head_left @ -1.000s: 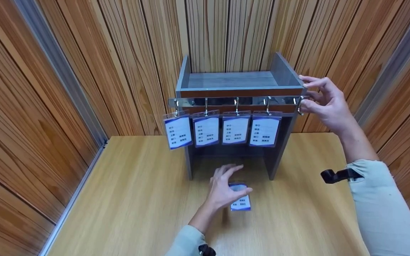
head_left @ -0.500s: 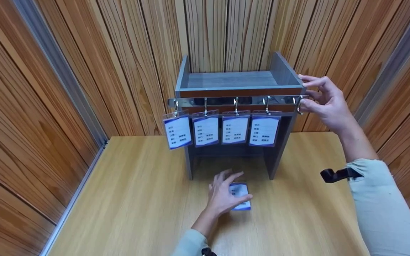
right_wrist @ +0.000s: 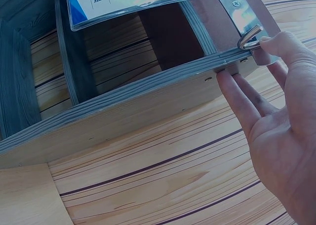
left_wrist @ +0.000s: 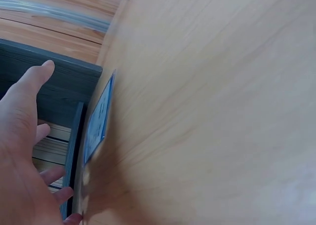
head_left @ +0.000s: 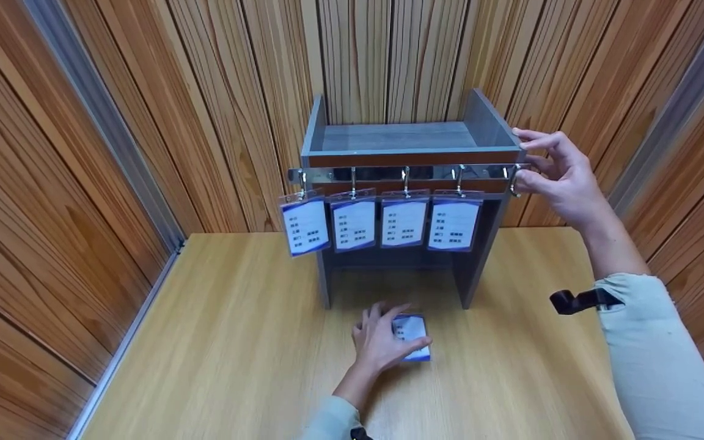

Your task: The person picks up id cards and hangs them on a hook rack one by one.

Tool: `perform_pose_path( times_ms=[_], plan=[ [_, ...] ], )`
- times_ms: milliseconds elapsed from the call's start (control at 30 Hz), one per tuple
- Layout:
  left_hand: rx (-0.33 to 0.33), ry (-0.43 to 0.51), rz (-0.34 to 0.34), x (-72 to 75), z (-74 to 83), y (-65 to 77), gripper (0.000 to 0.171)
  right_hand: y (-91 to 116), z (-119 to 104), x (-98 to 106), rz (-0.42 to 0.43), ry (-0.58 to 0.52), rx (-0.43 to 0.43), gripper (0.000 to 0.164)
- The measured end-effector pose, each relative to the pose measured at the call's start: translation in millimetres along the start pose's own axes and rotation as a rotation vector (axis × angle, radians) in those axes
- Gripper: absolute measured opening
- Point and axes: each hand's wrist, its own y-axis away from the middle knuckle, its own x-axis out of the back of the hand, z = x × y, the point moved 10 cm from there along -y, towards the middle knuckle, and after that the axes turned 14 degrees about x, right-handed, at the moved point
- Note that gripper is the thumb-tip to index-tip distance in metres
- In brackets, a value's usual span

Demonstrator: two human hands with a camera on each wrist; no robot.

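Observation:
A blue-and-white ID badge (head_left: 414, 326) in a clear sleeve lies on the table in front of a grey shelf (head_left: 396, 138). My left hand (head_left: 375, 347) is low over the badge's left side, fingers spread and thumb stretched across it; the left wrist view shows the palm apart from the badge (left_wrist: 98, 120). My right hand (head_left: 564, 182) grips the shelf's right front corner. Its thumb presses the end of the metal hook rail (head_left: 379, 175), beside the bare last hook (right_wrist: 249, 36), and its fingers brace against the side panel (right_wrist: 192, 89).
Several similar badges (head_left: 405, 223) hang in a row from the rail's other hooks, across the shelf front. The shelf stands on a wooden table (head_left: 236, 342) against wood-panelled walls (head_left: 242, 91). A black strap fitting (head_left: 584, 302) sticks out from the right sleeve.
My left hand has come down and slightly toward me over the badge on the table, showing more of its face. The right hand keeps its grip; the hanging badges stay put.

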Motion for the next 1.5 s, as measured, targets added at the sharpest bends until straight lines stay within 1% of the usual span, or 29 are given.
perform_pose_path(
  times_ms=[233,433,700,933,1200,1500],
  plan=[
    [0.036,-0.057,0.03,-5.0,-2.8,-1.1,0.079,-1.5,-2.9,-4.0,-0.013,-0.046,0.007,0.041],
    [0.078,-0.085,0.03,-9.5,-4.2,-1.5,0.082,-1.8,-2.4,-3.4,-0.007,-0.033,0.007,0.041],
    [0.13,-0.125,0.05,-12.7,-7.6,-3.0,0.085,-1.4,0.0,-1.6,0.001,-0.02,0.004,0.042],
    [0.149,-0.173,0.075,-15.5,-8.0,-6.2,0.086,-0.8,-1.9,-2.0,0.008,-0.024,-0.01,0.041],
    [0.164,-0.288,0.125,-17.9,-7.4,-10.8,0.091,-0.9,-11.4,-8.2,-0.006,-0.04,-0.007,0.04],
    [0.183,-0.308,0.121,-20.1,-7.9,-11.2,0.087,-0.3,-12.1,-8.3,-0.004,-0.031,-0.01,0.04]
  ],
)
